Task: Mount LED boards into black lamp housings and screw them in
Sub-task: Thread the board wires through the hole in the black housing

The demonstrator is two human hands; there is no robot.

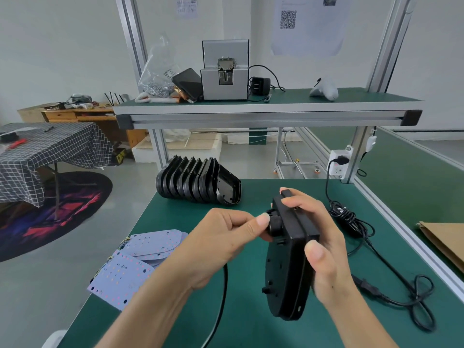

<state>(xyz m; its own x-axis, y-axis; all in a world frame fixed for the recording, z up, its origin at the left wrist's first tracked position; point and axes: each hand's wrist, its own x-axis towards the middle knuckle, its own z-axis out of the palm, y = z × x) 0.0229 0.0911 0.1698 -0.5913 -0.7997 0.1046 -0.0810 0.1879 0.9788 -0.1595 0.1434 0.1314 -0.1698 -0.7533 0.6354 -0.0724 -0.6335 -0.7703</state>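
Preparing one black lamp housing (288,267) — gripped by right hand (324,249), left hand (223,237) pinching its knob. Next, likely: fetching an LED board (140,259) from left of housing.

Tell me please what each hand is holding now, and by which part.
Both hold one black plastic lamp housing. The right hand grips its outer edge; the left hand pinches the round black fitting on its back.

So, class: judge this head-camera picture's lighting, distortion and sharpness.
Head view: soft, even light with faint shadows; wide-angle lens bows the shelf edge and frame posts; the lamp housing and both hands are fairly sharp, wall papers blurred and unreadable.
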